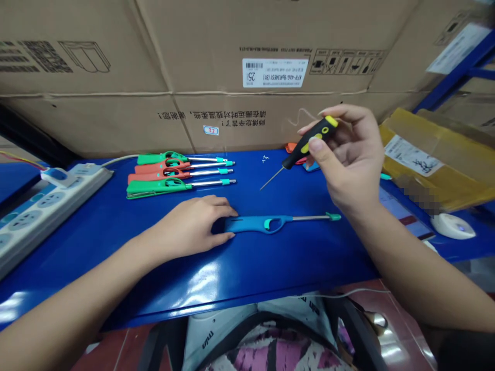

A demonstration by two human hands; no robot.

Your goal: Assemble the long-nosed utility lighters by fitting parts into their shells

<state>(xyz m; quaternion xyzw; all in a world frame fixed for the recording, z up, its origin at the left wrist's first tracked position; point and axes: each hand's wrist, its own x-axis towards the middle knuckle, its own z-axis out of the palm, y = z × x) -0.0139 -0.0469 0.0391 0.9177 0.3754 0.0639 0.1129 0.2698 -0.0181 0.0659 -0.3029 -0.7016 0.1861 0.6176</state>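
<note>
Blue lighter (249, 223) steadied on the bench (270, 270), screwdriver (303, 147) poised apart from it.
From the left: a power strip (34, 211), four lighters (154, 172) in a far row, then the left hand (193, 222), its fingers grasping the blue lighter's left end; the next move seems to call for bringing the screwdriver's tip down, with nothing visibly between; the right hand (353, 154) grips its handle, a yellow package (460, 154) farther right.

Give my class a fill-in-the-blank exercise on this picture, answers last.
The right hand holds a thin-shafted screwdriver, its handle black and ____.
The left hand holds a blue plastic lighter, its tip toward the picture's ____ side.
Beyond the left hand, ____ green and orange plastic lighters lie side by side.
Answers: yellow; right; four.
</note>
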